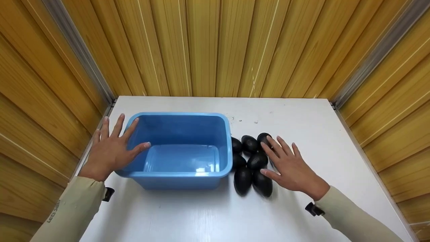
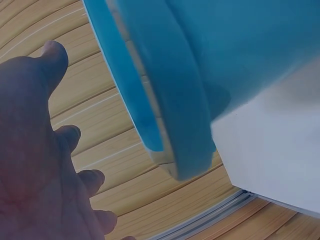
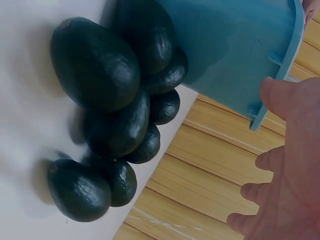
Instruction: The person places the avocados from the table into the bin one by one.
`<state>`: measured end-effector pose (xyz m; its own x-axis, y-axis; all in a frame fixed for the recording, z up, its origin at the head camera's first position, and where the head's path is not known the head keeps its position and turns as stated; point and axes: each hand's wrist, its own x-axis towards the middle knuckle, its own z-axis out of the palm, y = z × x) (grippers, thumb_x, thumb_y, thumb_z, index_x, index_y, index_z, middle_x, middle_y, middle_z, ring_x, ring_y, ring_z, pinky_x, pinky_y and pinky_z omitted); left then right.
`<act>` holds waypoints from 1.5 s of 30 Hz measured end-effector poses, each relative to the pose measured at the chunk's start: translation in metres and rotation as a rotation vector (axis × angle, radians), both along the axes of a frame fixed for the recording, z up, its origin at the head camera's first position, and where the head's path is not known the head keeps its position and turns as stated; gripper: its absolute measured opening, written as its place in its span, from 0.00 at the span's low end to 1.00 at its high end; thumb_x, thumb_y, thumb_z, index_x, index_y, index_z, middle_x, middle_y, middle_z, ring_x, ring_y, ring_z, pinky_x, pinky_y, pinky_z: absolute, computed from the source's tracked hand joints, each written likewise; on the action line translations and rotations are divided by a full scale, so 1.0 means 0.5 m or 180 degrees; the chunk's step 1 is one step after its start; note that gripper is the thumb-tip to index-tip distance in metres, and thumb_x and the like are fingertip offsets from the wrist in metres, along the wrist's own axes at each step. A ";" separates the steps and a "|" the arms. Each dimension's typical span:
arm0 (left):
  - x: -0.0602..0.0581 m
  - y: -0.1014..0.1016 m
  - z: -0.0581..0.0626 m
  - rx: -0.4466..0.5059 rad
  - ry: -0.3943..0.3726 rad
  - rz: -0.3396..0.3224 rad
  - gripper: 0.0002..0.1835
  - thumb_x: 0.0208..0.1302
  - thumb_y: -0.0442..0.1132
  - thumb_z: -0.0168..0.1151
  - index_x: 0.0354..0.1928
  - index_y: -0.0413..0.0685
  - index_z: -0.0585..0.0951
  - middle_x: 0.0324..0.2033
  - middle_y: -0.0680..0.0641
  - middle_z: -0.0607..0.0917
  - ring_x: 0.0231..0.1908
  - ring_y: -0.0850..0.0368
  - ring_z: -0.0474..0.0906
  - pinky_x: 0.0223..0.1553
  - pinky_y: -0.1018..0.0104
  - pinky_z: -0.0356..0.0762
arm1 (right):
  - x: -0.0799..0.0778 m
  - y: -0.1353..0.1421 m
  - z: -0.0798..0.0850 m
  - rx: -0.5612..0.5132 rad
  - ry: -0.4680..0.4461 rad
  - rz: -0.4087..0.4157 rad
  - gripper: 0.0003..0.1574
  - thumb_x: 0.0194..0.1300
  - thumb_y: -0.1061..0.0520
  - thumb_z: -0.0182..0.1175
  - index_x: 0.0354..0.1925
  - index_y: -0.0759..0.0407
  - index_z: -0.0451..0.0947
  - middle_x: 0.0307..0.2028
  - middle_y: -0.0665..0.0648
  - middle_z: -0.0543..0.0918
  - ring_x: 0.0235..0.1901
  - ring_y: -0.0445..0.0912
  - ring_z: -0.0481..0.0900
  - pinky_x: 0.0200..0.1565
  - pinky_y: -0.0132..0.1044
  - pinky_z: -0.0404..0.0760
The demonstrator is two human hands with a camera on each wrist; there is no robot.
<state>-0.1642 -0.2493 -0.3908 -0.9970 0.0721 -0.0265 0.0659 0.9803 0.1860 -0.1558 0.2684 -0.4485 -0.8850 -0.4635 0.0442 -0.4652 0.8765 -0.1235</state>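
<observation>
A light blue plastic tub [image 1: 183, 174] stands on the white table, with nothing inside it. My left hand [image 1: 111, 151] hovers over its left rim, fingers spread and holding nothing. In the left wrist view, that hand [image 2: 30, 145] appears beside the tub's rim [image 2: 180, 100], apart from it. Against the tub's right side lie several dark, almost black avocados [image 1: 242, 180] in a close cluster. Above their right edge is my right hand [image 1: 292, 168], fingers spread, partly covering some of them. The right wrist view has its palm [image 3: 295, 170] apart from the avocados [image 3: 95, 65].
The white table [image 1: 174, 218] extends in front of the tub and to the right of the avocados. Yellow wood-patterned panels [image 1: 201, 47] enclose it at the back and both sides, with grey metal strips [image 1: 373, 53] in the corners.
</observation>
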 end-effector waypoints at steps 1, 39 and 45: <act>0.001 -0.003 -0.002 0.0003 -0.0004 0.0008 0.53 0.67 0.79 0.44 0.84 0.57 0.49 0.83 0.34 0.43 0.79 0.21 0.29 0.75 0.19 0.36 | -0.002 -0.003 -0.001 0.0006 0.0006 0.0015 0.49 0.76 0.31 0.54 0.83 0.52 0.54 0.83 0.60 0.53 0.82 0.65 0.49 0.74 0.77 0.52; -0.039 -0.073 -0.026 0.1588 -0.0896 0.0171 0.47 0.81 0.51 0.52 0.84 0.45 0.35 0.81 0.26 0.46 0.74 0.14 0.51 0.60 0.19 0.66 | 0.034 -0.030 -0.111 -0.0147 -0.0234 -0.0325 0.51 0.72 0.39 0.64 0.81 0.57 0.58 0.81 0.65 0.58 0.79 0.68 0.57 0.69 0.71 0.69; -0.053 -0.095 -0.021 0.1942 -0.0979 0.0421 0.43 0.80 0.46 0.54 0.83 0.39 0.43 0.76 0.23 0.60 0.67 0.19 0.70 0.59 0.30 0.77 | 0.033 -0.035 -0.114 -0.0222 -0.0169 -0.0384 0.48 0.67 0.45 0.70 0.76 0.62 0.65 0.76 0.69 0.66 0.72 0.66 0.68 0.62 0.61 0.81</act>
